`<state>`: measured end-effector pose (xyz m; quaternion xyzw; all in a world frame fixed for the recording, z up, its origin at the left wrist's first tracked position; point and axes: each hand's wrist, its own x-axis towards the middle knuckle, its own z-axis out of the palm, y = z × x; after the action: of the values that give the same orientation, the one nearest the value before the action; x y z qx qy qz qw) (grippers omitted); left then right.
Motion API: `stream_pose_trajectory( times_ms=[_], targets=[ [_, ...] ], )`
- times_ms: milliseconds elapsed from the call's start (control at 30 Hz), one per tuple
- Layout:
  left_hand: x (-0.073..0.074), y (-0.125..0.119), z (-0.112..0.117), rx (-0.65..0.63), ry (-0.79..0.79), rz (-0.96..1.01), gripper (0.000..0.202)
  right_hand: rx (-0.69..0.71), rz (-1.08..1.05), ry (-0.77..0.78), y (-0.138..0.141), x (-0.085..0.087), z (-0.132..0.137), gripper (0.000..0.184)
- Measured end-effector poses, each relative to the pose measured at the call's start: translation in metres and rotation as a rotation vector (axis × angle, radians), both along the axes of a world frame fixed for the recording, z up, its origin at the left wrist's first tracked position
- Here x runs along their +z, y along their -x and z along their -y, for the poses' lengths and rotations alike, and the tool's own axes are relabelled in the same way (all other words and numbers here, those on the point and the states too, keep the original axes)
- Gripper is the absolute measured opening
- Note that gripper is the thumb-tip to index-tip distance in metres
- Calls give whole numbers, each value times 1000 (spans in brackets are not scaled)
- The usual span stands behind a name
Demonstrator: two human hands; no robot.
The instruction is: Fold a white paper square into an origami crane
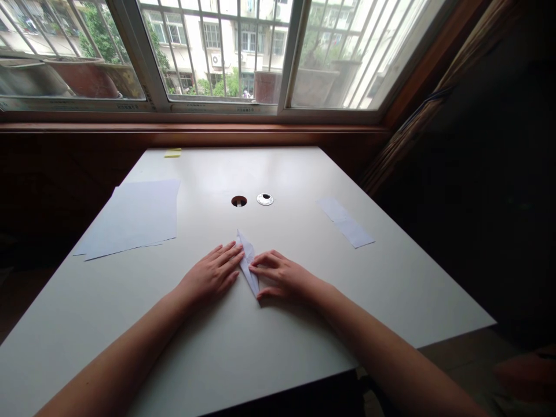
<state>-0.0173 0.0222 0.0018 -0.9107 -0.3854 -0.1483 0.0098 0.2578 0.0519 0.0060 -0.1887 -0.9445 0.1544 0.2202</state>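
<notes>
A narrow piece of folded white paper [248, 262], pointed at both ends, lies slantwise on the white table [295, 336]. Flat on the tabletop rests my left hand [219, 267], its fingers stretched out and the fingertips on the paper's left edge. My right hand [280, 273] has curled fingers on the paper's right edge, with the thumb by its lower tip. Both hands partly cover the paper's edges.
Sheets of white paper [139, 214] lie at the table's left. A creased paper strip [345, 223] is on the right. Farther back are a round hole [238, 201], its loose metal cover [265, 199] and a yellow sticky-note pad [172, 153]. A barred window [226, 52] stands behind.
</notes>
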Motion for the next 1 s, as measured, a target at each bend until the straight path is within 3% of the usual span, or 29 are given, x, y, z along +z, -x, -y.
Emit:
stream_pose_trajectory(
  times_ms=[533,1000],
  targets=[
    [-8,-5,-16,166,13,-49,53,22,37,-80,8,8,6,51],
    [-8,4,-53,168,74,-67,50,14,44,-59,8,8,7,46]
  ],
)
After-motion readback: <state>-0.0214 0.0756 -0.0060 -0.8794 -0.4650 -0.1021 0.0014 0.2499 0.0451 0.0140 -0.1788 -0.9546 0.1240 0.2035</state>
